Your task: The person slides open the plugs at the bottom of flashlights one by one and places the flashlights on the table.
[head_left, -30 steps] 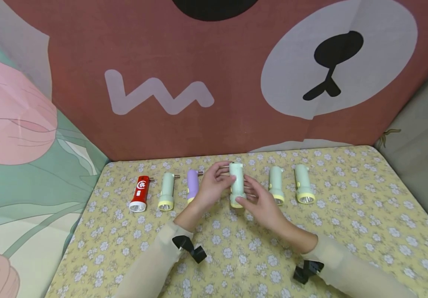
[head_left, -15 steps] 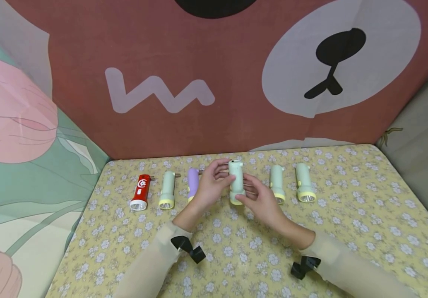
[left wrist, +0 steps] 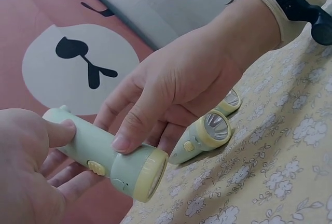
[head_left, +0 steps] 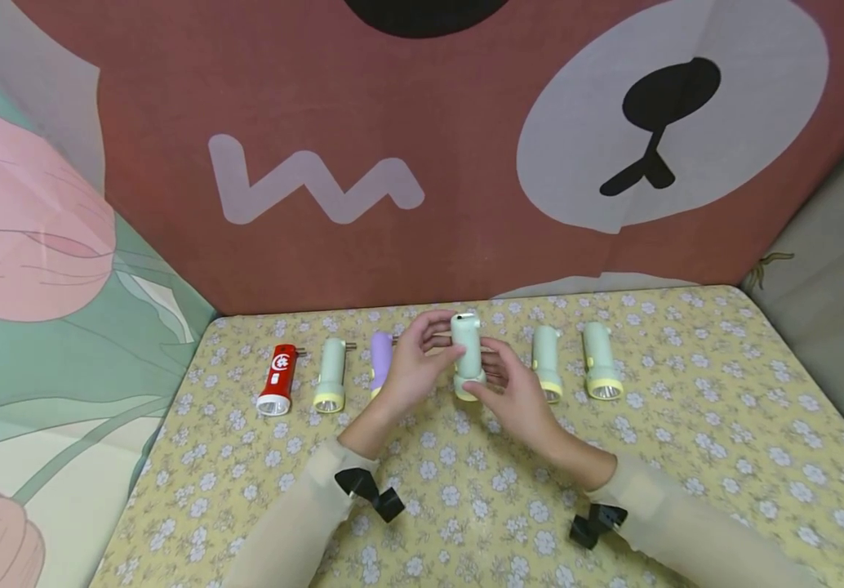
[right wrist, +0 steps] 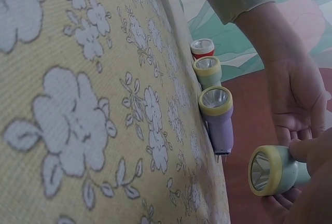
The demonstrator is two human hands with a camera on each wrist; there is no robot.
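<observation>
Both hands hold one pale green flashlight point(head_left: 469, 347) with a yellow lens ring, raised off the table near the middle of the row. My left hand point(head_left: 416, 359) pinches its tail half, thumb on the near side and fingers behind. Around the head end, my right hand point(head_left: 521, 396) grips with thumb in front and fingers behind. The left wrist view shows the flashlight's yellow switch point(left wrist: 96, 168) between the hands. In the right wrist view its clear lens point(right wrist: 261, 171) faces the camera. Just left of the left hand lies a purple flashlight point(head_left: 380, 359), partly covered by that hand.
Left of the purple one lie a green flashlight point(head_left: 330, 371) and a red flashlight point(head_left: 279, 376) with a white head. Two more green flashlights lie right, the nearer one point(head_left: 545, 359) beside the right hand, the other point(head_left: 598, 355) farther out. A floral cloth point(head_left: 466, 523) covers the table.
The held flashlight has risen slightly and its tail end has tipped toward the camera, showing more of the end face. Both hands keep their hold; the other flashlights lie still.
</observation>
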